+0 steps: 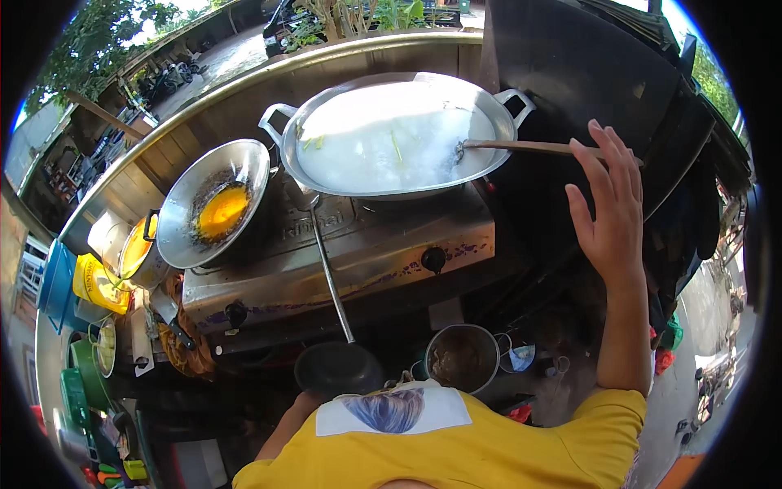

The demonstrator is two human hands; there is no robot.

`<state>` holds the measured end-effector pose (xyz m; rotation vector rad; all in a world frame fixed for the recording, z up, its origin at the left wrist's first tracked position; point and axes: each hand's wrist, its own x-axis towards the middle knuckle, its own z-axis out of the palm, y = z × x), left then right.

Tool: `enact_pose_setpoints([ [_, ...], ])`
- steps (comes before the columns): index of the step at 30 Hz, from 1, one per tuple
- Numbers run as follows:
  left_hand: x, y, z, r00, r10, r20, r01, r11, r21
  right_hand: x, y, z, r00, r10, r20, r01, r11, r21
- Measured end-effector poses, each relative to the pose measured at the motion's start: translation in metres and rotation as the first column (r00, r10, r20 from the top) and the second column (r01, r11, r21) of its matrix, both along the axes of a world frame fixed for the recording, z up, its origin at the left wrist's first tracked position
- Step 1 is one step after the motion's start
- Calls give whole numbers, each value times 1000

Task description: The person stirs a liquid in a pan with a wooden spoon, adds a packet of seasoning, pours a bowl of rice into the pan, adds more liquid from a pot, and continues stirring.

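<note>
My right hand (613,208) is raised at the right with fingers spread. Its fingers overlap the wooden handle (525,145) of a utensil without closing around it; whether they touch is unclear. The utensil's head dips into steaming white liquid (379,147) in a large two-handled aluminium pan (293,160), with green stalks (396,147) afloat. Low at the centre, my left hand (310,400) is at the rim of a dark bowl (339,370) and appears to hold it; its fingers are mostly hidden. A long metal spatula (330,275) lies across the stove front, its handle end near the bowl.
A wok (177,220) with orange liquid (223,213) sits on the left of the metal gas stove (372,257). A pot (135,272), a yellow pouch (101,284) and a knife (171,318) stand or lie farther left. Below is another pot (462,360); a dark panel (580,79) rises at right.
</note>
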<state>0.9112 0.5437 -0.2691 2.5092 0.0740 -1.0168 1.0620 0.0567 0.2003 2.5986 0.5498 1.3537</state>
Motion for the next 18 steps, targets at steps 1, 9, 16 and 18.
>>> enact_pose_setpoints([
  [1, 2, -2, -4, 985, 172, -13, -172, 984, -48, 16, 2, 15, 989, -125, -82, 117, 988, -106],
  [9, -7, 4, -81, 927, 374, 36, -349, 892, -288, 76, -25, 62, 628, -547, -554, 346, 834, -430],
  [16, -30, 20, -84, 854, 519, -39, -514, 830, -217, 75, -8, 169, 318, -383, -867, 399, 884, -244],
  [18, -36, 21, -86, 837, 545, -50, -543, 814, -209, 73, -2, 182, 283, -395, -874, 425, 869, -255],
])
